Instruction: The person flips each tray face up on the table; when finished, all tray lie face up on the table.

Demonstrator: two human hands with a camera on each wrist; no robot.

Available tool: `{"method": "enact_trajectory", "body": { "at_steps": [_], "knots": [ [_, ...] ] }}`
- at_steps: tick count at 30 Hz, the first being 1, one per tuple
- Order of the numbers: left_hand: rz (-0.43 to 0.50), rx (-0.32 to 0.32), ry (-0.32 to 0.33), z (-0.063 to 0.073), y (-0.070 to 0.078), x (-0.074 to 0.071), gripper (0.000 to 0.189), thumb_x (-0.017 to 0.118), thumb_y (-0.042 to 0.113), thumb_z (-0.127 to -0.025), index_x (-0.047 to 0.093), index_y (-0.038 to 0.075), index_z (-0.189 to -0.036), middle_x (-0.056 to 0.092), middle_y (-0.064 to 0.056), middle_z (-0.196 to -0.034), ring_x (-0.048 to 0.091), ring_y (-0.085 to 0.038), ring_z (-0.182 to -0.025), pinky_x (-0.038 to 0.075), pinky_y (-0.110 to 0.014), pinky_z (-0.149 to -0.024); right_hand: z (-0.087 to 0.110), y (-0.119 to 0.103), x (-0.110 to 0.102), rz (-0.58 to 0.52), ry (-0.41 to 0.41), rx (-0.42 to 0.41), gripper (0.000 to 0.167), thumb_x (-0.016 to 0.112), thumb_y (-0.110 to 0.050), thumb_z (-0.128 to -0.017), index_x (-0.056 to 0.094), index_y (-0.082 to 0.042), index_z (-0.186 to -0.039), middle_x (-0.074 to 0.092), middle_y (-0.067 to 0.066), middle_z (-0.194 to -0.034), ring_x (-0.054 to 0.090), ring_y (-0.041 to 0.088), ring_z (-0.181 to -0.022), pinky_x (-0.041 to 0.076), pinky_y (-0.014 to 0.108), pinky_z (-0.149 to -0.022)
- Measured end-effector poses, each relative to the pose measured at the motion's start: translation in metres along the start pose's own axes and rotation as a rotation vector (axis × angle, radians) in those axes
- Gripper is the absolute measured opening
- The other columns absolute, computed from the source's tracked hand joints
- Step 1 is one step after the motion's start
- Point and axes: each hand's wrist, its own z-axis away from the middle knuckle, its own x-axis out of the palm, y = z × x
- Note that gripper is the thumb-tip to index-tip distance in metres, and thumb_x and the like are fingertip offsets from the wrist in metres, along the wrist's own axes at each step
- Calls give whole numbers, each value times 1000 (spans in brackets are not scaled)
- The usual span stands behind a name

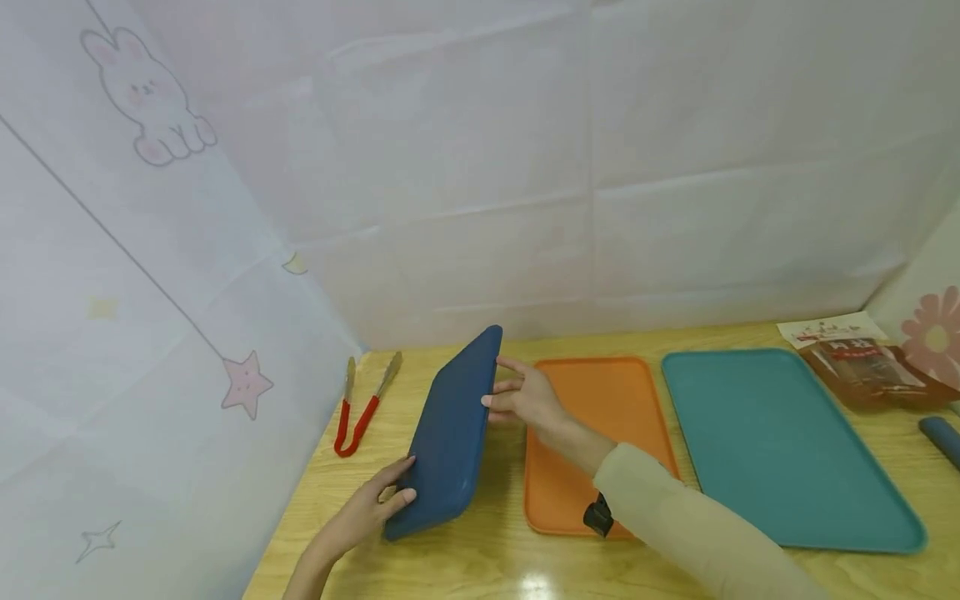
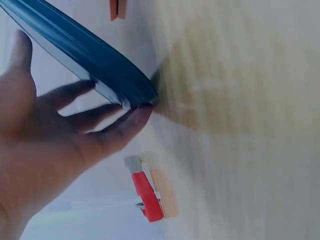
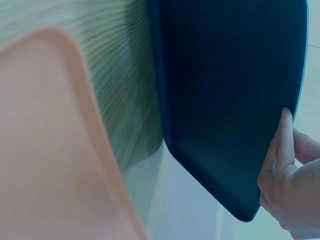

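Note:
A dark blue tray (image 1: 450,433) is tilted steeply up on its long side, left of the orange tray (image 1: 592,383). My right hand (image 1: 528,400) pinches its upper right edge; in the right wrist view the fingers lie on the rimmed face of the blue tray (image 3: 225,90). My left hand (image 1: 360,517) holds the lower left edge, thumb and fingertips against the tray. In the left wrist view, fingertips of the left hand (image 2: 65,130) meet the low corner of the blue tray (image 2: 100,55), close to the tabletop. Whether that corner touches the table, I cannot tell.
Red-handled tongs (image 1: 360,417) lie at the table's left, beside the printed cloth wall (image 1: 150,333). A teal tray (image 1: 787,450) lies right of the orange one. Past it are a brown package (image 1: 870,375) and a dark blue object (image 1: 941,440), cut off by the view's edge.

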Motion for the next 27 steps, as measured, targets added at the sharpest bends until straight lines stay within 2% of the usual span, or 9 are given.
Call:
{"method": "enact_trajectory", "body": {
  "at_steps": [3,6,10,14,20,27],
  "knots": [
    [55,50,-71,16,0,2,72,60,24,-96,22,4,-153,17,-29,-154,19,-52,-138,37,-59,-102,0,-5,4,-28,0,1,80,70,11,-82,34,-12,-150,57,21,-104,67,22,-73,58,40,-73],
    [99,76,-87,25,-2,4,83,69,19,-89,19,6,-154,14,-28,-155,19,-51,-138,42,-52,-101,-1,-10,7,-53,-8,5,82,70,11,-81,34,-15,-150,56,19,-104,67,22,-74,58,41,-74],
    [82,73,-20,30,-1,11,92,80,19,-79,27,12,-153,26,-26,-152,38,-47,-130,50,-38,-93,-2,-15,12,-81,-35,10,85,70,10,-82,31,-19,-152,56,18,-104,67,24,-77,57,42,-77],
    [45,52,54,32,8,22,87,82,11,-76,36,12,-150,38,-25,-145,50,-42,-119,55,-28,-81,-2,-21,15,-110,-56,21,87,70,9,-83,27,-19,-153,55,16,-102,67,24,-82,56,43,-81],
    [-45,18,154,34,23,36,79,81,6,-76,43,7,-146,46,-29,-138,60,-42,-106,57,-26,-71,-2,-28,16,-137,-69,37,85,69,8,-84,28,-19,-153,54,14,-102,67,24,-85,55,43,-85],
    [15,-53,238,40,43,51,72,77,3,-80,46,8,-144,48,-28,-138,61,-45,-107,58,-29,-72,-4,-31,23,-193,-86,16,82,68,8,-85,32,-20,-152,56,14,-100,68,25,-89,52,45,-89]
  ]
}}
